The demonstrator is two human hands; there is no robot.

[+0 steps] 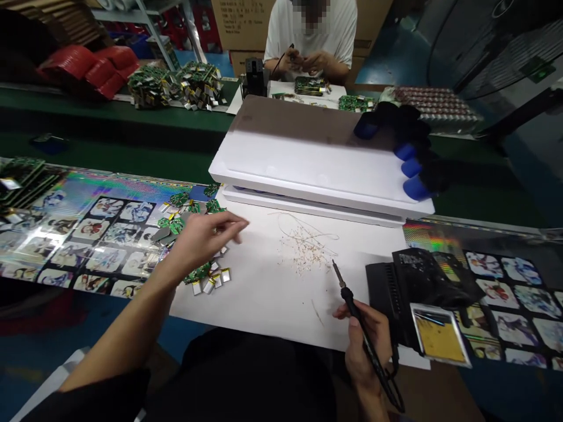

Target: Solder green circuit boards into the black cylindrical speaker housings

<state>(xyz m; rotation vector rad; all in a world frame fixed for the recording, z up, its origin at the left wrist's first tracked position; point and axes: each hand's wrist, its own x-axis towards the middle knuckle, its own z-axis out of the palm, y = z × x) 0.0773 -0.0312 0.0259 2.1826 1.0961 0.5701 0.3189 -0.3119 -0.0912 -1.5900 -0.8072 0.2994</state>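
Note:
My right hand point(367, 340) grips a black soldering iron point(363, 334), its metal tip pointing up and away over white paper point(264, 305). My left hand point(211, 234) is over the right side of a pile of green circuit boards point(173, 225), with fingers loosely bent and nothing visible in them. Small silver battery packs point(213, 281) with yellow edges lie just below that hand. Near the iron's tip, many tiny pale bits point(303, 252) are scattered on the paper. A thin solder wire point(303, 231) loops across them.
White foam trays point(308, 170) stand stacked behind the paper, blue rolls point(413, 170) on their right. At right are a black holder point(385, 299) and a tray with a yellow sponge point(442, 337). Across the bench sits a person point(312, 41); more circuit boards point(197, 85) are piled there.

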